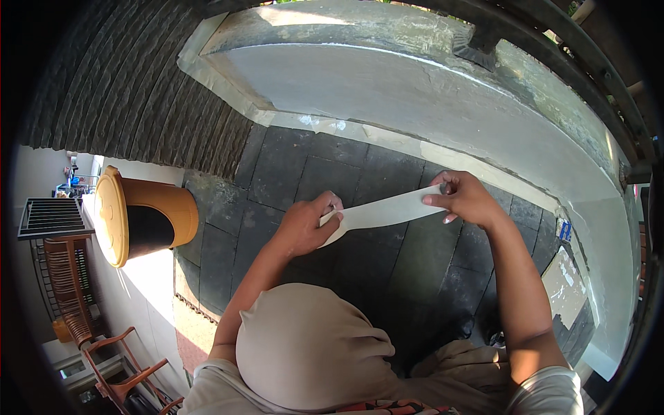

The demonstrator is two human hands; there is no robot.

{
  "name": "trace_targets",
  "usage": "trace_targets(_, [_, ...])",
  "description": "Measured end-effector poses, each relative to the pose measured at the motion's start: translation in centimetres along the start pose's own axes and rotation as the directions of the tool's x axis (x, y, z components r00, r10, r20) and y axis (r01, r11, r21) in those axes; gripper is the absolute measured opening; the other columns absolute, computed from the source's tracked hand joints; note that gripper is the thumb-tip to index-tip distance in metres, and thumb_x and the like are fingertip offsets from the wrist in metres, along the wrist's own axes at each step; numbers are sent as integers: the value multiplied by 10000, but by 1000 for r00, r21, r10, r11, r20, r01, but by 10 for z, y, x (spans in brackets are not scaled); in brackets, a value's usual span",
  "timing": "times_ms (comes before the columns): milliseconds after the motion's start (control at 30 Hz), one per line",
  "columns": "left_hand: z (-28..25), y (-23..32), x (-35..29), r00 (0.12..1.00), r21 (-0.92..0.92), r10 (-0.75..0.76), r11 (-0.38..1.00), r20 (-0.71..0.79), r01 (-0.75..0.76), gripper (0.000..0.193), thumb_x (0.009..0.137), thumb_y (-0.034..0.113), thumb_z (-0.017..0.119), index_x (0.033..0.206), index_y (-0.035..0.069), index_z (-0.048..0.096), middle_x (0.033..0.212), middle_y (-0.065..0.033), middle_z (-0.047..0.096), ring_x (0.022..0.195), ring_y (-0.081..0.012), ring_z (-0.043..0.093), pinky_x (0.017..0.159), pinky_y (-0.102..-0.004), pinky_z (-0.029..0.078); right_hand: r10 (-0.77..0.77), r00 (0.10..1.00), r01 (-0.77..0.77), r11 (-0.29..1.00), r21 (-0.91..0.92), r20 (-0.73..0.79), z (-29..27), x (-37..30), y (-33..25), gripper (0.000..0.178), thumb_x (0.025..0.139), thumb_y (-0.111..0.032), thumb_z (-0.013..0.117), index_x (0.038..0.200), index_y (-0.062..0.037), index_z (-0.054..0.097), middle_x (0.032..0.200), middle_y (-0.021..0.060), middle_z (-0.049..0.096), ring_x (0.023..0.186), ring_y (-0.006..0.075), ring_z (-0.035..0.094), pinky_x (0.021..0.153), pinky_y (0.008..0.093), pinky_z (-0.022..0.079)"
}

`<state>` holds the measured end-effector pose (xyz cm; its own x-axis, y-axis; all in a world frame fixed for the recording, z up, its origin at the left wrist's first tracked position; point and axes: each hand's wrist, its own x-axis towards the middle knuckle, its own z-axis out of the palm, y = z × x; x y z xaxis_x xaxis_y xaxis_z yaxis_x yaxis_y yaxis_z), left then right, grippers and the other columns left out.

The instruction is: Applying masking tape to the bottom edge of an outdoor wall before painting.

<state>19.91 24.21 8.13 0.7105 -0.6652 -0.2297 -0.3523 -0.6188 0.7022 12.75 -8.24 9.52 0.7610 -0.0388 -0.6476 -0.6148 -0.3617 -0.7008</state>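
Note:
A cream strip of masking tape is stretched between my two hands, above the dark floor tiles. My left hand pinches its left end between thumb and fingers, where the strip bends and hangs a little. At the other end, slightly higher and farther out, my right hand grips the strip between thumb and forefinger, with the other fingers curled. White smudges show on fingertips of both hands.
A low grey wall curves across the far side and right, with a pale band along its foot. At left stands a yellow-orange bin. A stained board lies at right, near a small blue packet. Wooden chairs stand lower left.

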Motion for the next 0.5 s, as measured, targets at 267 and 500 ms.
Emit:
trace_targets(267, [-13,47,1,943,182,161,958,293,-220,188,880,230,616,998,94,561,676,-154,629,654,-408,611,603,-503,449,-750,654,693,544,-473,96,46,-32,-36,744,802,-298,793,1398,-5,456,1389,199,501,1318,352,402,1122,425,327])
trace_targets(500, [-29,58,-5,946,167,169,961,276,-221,273,892,234,616,1103,89,522,706,-172,635,674,-428,608,603,-513,450,-471,864,465,882,79,177,94,-33,-37,483,868,-214,739,1260,-49,510,1012,161,633,864,280,635,768,391,501])
